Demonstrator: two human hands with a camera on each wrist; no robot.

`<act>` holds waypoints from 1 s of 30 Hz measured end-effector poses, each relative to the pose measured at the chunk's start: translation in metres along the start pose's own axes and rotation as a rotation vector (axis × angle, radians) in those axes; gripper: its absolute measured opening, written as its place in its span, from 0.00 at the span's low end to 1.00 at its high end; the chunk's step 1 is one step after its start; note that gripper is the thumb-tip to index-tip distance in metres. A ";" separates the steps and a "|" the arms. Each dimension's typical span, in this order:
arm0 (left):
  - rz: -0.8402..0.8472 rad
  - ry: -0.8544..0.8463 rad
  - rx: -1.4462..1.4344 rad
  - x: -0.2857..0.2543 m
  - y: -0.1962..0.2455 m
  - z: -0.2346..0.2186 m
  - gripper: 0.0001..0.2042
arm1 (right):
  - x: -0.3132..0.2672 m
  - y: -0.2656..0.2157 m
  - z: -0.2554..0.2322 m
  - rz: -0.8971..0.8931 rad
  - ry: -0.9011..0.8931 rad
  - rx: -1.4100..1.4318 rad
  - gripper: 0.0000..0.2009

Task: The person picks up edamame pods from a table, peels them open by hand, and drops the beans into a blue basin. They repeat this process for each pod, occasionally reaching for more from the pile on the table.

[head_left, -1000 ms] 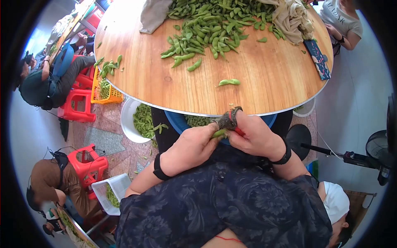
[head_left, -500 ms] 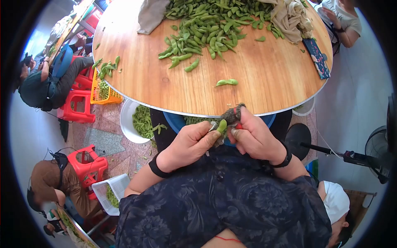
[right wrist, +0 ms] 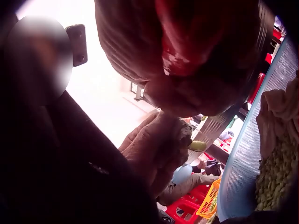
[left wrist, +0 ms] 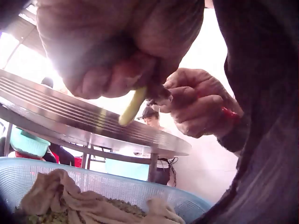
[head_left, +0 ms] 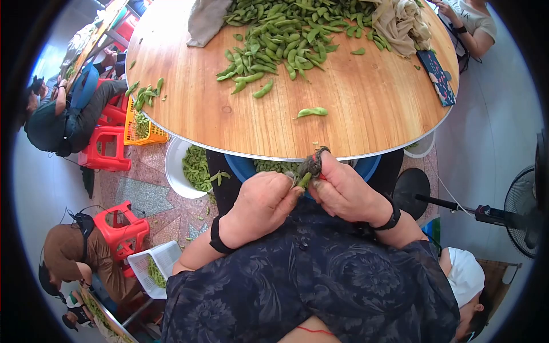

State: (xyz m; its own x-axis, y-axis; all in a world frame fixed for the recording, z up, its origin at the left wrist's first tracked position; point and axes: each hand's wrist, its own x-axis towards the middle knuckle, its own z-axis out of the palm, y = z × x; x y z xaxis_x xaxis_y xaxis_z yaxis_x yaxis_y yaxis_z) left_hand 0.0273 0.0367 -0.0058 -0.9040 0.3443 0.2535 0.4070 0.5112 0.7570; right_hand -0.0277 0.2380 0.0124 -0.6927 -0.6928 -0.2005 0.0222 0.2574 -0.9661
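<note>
A green soybean pod (head_left: 305,180) is pinched between the thumb and fingers of my left hand (head_left: 255,197), low over my lap at the table edge. In the left wrist view, the pod (left wrist: 133,106) hangs out beneath those curled fingers. My right hand (head_left: 346,194) meets it from the other side, fingertips right at the pod. A dark, rough wrap (head_left: 311,164) with a red band covers a digit of that hand. Its curled fingers also grip a red, glossy object (right wrist: 175,51), mostly hidden in the palm.
Soybean pods (head_left: 280,40) are heaped on the round wooden table (head_left: 189,103), with beige cloths (head_left: 403,26) and a dark patterned item (head_left: 437,79) beside them. A blue basket (right wrist: 233,186) of shelled beans sits under my hands. A white bucket (head_left: 177,171) holds pods; a fan (head_left: 520,211) stands right.
The hands parted slightly, the pod showing upright in the left fingers, then came together again. The wrapped digit is now back against the pod.
</note>
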 end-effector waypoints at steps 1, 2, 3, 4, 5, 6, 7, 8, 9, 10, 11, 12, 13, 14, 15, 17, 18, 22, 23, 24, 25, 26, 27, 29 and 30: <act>-0.071 -0.080 -0.120 -0.002 -0.001 -0.002 0.08 | 0.000 -0.006 -0.004 0.085 -0.104 0.201 0.06; -0.070 -0.081 -0.120 -0.001 0.000 -0.006 0.08 | 0.000 -0.009 -0.006 0.169 -0.207 0.402 0.06; -0.276 -0.238 -0.571 0.001 0.004 -0.012 0.08 | -0.001 -0.008 -0.005 0.170 -0.205 0.404 0.06; -0.483 -0.393 -1.023 0.002 0.005 -0.016 0.10 | -0.003 -0.007 -0.002 0.187 -0.278 0.659 0.07; -0.461 -0.472 -1.176 0.001 0.000 -0.016 0.15 | -0.003 -0.005 0.000 0.201 -0.352 0.915 0.08; -0.460 -0.472 -1.174 0.001 -0.005 -0.013 0.15 | -0.002 -0.003 0.001 0.199 -0.352 0.914 0.08; -0.476 -0.441 -1.273 0.000 -0.010 -0.009 0.15 | 0.000 -0.001 0.003 0.150 -0.292 0.905 0.08; -0.492 -0.410 -1.371 0.000 -0.012 -0.006 0.15 | 0.001 0.000 0.003 0.102 -0.232 0.895 0.08; -0.609 -0.327 -1.201 0.007 0.002 -0.010 0.12 | 0.002 0.000 0.002 0.100 -0.230 0.893 0.08; -0.607 -0.330 -1.201 0.006 -0.001 -0.007 0.12 | 0.004 0.000 0.001 0.105 -0.183 0.803 0.06; -0.323 -0.194 -0.738 0.003 -0.006 -0.001 0.11 | 0.004 0.001 0.001 0.114 -0.137 0.715 0.05; -0.045 -0.057 -0.273 0.004 -0.006 0.001 0.10 | 0.004 0.004 0.003 0.117 -0.136 0.716 0.05; 0.093 0.045 0.021 0.010 -0.002 -0.002 0.13 | 0.004 0.007 0.006 0.101 -0.105 0.700 0.05; 0.089 0.048 0.021 0.012 -0.001 -0.003 0.13 | 0.004 0.008 0.009 0.084 -0.078 0.683 0.05; 0.149 0.094 0.150 0.013 0.000 -0.003 0.12 | 0.003 0.007 0.013 0.085 -0.084 0.682 0.05; 0.235 0.153 0.257 0.014 -0.003 0.000 0.11 | -0.002 0.002 0.020 -0.021 0.051 0.501 0.04; 0.233 0.153 0.259 0.013 -0.005 0.002 0.11 | -0.002 0.002 0.022 -0.022 0.049 0.502 0.04; 0.173 0.159 0.027 0.008 -0.009 0.003 0.11 | -0.004 0.000 0.025 -0.045 0.057 0.537 0.03; -0.118 0.061 -0.347 0.007 -0.003 0.000 0.12 | -0.004 -0.001 0.024 0.004 0.054 0.545 0.03; -0.412 -0.043 -0.718 0.007 0.002 -0.002 0.13 | -0.003 0.000 0.022 0.004 0.055 0.545 0.03; -0.394 -0.095 -0.834 0.004 -0.003 -0.002 0.14 | -0.003 0.003 0.017 0.039 0.043 0.470 0.04; -0.395 -0.095 -0.835 0.002 -0.005 -0.001 0.14 | -0.002 0.006 0.016 0.074 0.031 0.395 0.06; -0.351 -0.099 -0.664 -0.001 -0.005 0.001 0.13 | 0.000 0.013 0.017 0.075 0.031 0.396 0.06; -0.265 -0.103 -0.364 -0.002 -0.002 0.000 0.10 | 0.002 0.026 0.022 -0.341 0.373 -0.265 0.10; -0.268 -0.104 -0.365 -0.001 -0.001 -0.001 0.10 | 0.000 0.021 0.021 -0.339 0.372 -0.264 0.10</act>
State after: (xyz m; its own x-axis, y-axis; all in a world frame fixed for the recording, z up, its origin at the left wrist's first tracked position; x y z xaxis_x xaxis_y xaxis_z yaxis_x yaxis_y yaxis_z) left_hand 0.0282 0.0351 -0.0063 -0.9456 0.3243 -0.0272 0.0715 0.2884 0.9548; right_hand -0.0121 0.2294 -0.0113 -0.8381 -0.4945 0.2304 -0.3932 0.2547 -0.8835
